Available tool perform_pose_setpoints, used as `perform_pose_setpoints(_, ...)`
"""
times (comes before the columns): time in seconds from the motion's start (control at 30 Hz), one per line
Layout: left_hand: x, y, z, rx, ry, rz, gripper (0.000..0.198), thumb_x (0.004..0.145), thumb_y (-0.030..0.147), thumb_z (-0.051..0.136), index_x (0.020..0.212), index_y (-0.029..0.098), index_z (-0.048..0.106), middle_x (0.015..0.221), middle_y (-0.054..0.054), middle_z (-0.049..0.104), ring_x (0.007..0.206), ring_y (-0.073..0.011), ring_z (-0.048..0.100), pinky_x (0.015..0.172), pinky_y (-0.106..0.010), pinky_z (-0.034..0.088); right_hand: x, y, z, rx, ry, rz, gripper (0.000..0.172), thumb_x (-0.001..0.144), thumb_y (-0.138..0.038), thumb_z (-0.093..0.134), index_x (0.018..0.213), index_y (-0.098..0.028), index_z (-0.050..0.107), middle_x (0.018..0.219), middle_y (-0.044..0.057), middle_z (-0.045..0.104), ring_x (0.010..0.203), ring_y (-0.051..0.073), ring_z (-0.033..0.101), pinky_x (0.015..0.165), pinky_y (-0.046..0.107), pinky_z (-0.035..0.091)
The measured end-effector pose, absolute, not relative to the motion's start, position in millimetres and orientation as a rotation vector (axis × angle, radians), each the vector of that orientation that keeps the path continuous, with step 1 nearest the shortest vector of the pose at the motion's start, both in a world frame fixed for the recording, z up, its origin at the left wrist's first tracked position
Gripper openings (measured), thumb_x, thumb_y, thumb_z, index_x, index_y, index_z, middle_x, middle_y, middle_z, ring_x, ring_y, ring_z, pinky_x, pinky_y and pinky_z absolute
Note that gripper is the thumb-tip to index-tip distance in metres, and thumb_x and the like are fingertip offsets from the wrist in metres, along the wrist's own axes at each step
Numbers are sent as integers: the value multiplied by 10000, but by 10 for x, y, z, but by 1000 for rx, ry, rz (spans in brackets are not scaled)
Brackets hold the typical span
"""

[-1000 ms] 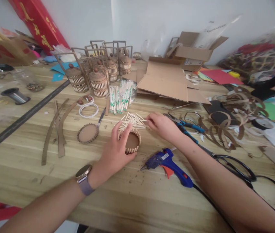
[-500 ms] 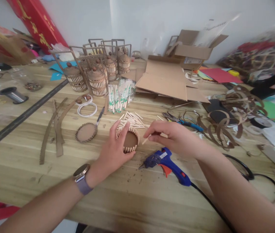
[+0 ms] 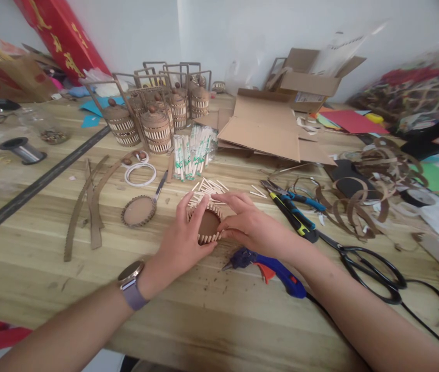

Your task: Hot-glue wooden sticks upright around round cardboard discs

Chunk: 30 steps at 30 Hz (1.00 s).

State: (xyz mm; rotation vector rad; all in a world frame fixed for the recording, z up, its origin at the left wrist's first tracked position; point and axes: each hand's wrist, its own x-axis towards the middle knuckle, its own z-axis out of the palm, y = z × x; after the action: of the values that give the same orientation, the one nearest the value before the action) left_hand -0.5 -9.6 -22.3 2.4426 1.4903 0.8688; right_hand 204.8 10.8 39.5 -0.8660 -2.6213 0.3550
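A small round cardboard basket (image 3: 208, 223) ringed with short wooden sticks lies on the wooden table (image 3: 188, 310). My left hand (image 3: 180, 243) curls around its left side, thumb and fingers on the rim. My right hand (image 3: 248, 225) presses against its right side, fingers closed on the rim; the stick it held is hidden. A pile of loose short sticks (image 3: 209, 188) lies just behind the basket. A blue glue gun (image 3: 269, 266) rests under my right wrist.
A cardboard disc (image 3: 138, 211), curved strips (image 3: 87, 206) and a white ring (image 3: 140, 174) lie to the left. Finished stick baskets (image 3: 157, 121) and wrapped chopsticks (image 3: 194, 155) stand behind. Cutters (image 3: 292, 212), black scissors (image 3: 370, 266) and flattened cardboard (image 3: 261, 129) lie to the right.
My right hand took a stick from the pile, carried it back, and now presses against the basket's right rim. My left hand stayed on the basket.
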Motion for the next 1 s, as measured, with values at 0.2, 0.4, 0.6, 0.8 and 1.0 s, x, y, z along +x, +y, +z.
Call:
perform_pose_setpoints(0.2,1,-95,-217,2450,1484,881,975,734,321,778,1502,265,180,1500,-195,233,1352,-398,396,1004,-546,483,2017,112,362,-858,-2651,400,161,907,-176,603,852,-146,751,1438,204,472,1359,335,370,1081,549,388)
perform_pose_setpoints(0.4,-5,-91,-233,2451,1466,909,967,751,336,770,1505,283,165,1506,-187,230,1341,-388,417,1004,-545,486,2013,116,303,-836,-2643,355,153,912,-183,602,859,-155,742,1403,176,521,1320,315,422,1054,533,436)
perform_pose_setpoints(0.6,-6,-93,-218,2430,1472,892,1008,706,273,794,1500,289,173,1511,-184,230,1333,-393,428,995,-552,495,1992,121,244,-837,-2670,131,128,891,-169,623,849,-134,739,1318,192,603,1298,344,454,1052,526,457)
perform_pose_setpoints(0.8,-9,-90,-226,2422,1475,904,1001,697,290,802,1494,277,197,1505,-179,226,1364,-401,386,1019,-553,477,1995,134,174,-828,-2665,30,110,880,-171,640,815,-143,725,1314,164,618,1292,344,463,1047,513,468)
perform_pose_setpoints(1.0,-15,-85,-236,2428,1456,924,1001,708,294,793,1500,272,181,1504,-179,223,1381,-396,363,1029,-544,471,1989,134,135,-821,-2662,17,114,890,-158,621,838,-148,722,1316,140,620,1290,328,456,1041,500,468)
